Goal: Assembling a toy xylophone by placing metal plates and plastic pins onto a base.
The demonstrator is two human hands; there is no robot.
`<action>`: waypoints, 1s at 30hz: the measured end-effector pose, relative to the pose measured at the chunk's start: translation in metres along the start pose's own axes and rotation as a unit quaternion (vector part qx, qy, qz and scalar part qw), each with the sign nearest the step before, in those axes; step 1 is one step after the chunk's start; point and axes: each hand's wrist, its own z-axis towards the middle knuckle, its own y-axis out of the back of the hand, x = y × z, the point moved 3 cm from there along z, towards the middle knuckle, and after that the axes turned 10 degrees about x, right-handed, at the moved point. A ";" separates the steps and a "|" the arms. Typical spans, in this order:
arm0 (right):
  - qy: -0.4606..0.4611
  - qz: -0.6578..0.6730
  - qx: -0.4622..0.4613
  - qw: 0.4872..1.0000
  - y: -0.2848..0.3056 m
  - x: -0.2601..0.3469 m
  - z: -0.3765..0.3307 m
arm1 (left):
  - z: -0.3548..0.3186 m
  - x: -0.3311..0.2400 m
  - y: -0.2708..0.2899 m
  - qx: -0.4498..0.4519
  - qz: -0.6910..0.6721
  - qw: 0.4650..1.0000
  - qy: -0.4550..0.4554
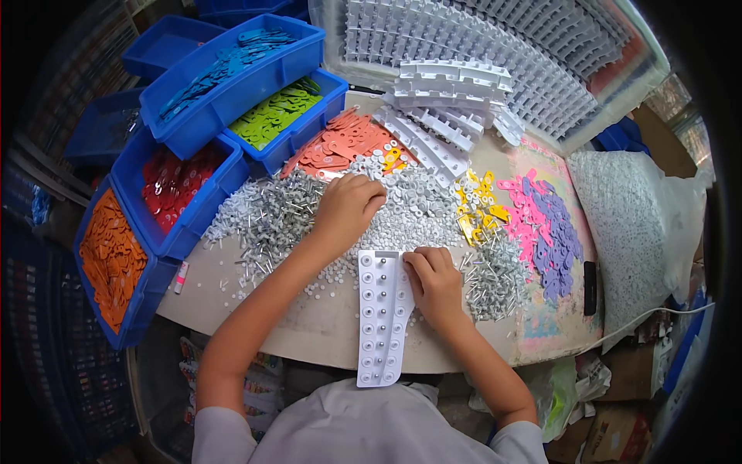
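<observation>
Left hand (pixel 348 205) pinches small white caps (pixel 417 209); right hand (pixel 434 278) presses fingers together on white tray (pixel 382 317).

Hands (pixel 348 205) among white parts (pixel 421 209)

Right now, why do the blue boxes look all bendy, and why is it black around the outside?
In the head view, the fisheye lens curves the blue bins near the rim and leaves dark corners; the middle, with the white tray and both hands, looks sharp and evenly lit, with soft shadows.
</observation>
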 end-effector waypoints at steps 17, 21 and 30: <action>-0.052 0.071 -0.014 0.996 0.013 -0.023 0.021 | 0.019 0.009 -0.038 0.038 0.196 0.978 -0.058; -0.004 0.090 0.041 0.995 0.025 -0.019 0.029 | 0.017 0.009 -0.037 0.039 0.204 0.976 -0.059; -0.025 0.177 0.115 0.977 0.012 -0.018 0.018 | 0.005 -0.008 -0.014 -0.016 0.127 0.991 -0.026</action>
